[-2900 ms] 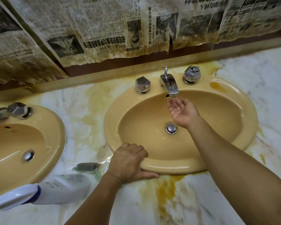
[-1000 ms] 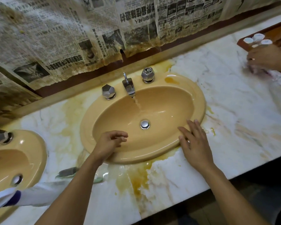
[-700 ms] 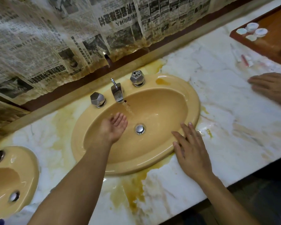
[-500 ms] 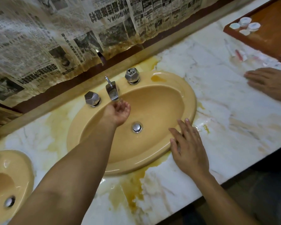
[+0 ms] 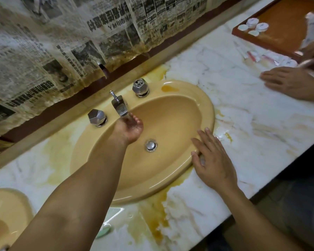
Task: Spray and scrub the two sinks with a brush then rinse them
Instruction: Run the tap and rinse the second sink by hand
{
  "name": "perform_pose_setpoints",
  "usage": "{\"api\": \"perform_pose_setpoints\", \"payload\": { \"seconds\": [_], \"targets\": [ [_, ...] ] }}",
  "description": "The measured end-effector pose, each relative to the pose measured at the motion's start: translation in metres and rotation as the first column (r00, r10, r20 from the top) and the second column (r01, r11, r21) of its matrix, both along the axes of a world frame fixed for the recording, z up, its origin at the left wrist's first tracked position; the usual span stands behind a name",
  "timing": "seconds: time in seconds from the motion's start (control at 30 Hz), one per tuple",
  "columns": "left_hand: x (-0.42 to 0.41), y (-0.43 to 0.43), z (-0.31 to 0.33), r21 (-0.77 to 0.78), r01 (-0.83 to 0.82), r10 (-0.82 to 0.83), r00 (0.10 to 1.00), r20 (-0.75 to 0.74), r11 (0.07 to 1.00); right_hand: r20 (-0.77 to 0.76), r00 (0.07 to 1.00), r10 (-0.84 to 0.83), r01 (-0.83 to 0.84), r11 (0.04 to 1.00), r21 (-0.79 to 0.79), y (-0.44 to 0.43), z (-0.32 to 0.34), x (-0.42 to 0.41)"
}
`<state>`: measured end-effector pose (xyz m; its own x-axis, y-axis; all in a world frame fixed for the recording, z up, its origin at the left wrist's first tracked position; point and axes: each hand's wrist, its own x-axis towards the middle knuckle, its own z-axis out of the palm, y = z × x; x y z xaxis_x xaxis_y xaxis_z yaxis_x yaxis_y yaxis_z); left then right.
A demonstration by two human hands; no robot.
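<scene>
left grip cupped, palm up | right grip flat, fingers spread

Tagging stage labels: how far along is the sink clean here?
Done: neither hand holds a brush or spray, so scrubbing of the right sink looks finished, though that is a guess. In hand: the rinse, with the left hand cupped under the faucet and the right hand flat on the rim. Left: an orange stain on the back rim. The second sink is barely in view, so its state is unclear.
</scene>
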<state>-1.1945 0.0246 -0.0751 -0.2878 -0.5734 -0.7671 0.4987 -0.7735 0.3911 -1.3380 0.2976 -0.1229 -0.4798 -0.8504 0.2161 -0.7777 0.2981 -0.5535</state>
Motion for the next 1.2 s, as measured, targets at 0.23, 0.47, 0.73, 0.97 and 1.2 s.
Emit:
{"api": "perform_pose_setpoints", "payload": {
  "seconds": [0.23, 0.47, 0.73, 0.97, 1.2],
  "targets": [
    [0.004, 0.048, 0.039, -0.022, 0.338, -0.338, 0.941, 0.002, 0.941, 0.204, 0.894, -0.398, 0.39, 0.917, 0.079, -0.003, 0.006, 0.02],
    [0.03, 0.104, 0.054, -0.314, 0.749, -0.516, 0.64, 0.569, 0.583, 0.127, 0.817, -0.563, 0.522, 0.815, 0.252, -0.037, 0.019, 0.164],
    [0.156, 0.101, -0.024, -0.151, 0.94, 0.038, 0.146, 0.989, 0.306, 0.132, 0.796, -0.59, 0.507, 0.77, 0.388, -0.068, 0.02, 0.112],
    [0.145, 0.112, -0.033, -0.185, 0.922, 0.141, 0.145, 0.979, 0.341, 0.22, 0.818, -0.532, 0.433, 0.82, 0.375, -0.071, 0.026, 0.032],
    [0.146, 0.113, -0.031, -0.262, 0.874, 0.204, 0.192, 0.96, 0.408, 0.128, 0.816, -0.564, 0.512, 0.807, 0.294, -0.056, 0.015, 0.148]
  ]
}}
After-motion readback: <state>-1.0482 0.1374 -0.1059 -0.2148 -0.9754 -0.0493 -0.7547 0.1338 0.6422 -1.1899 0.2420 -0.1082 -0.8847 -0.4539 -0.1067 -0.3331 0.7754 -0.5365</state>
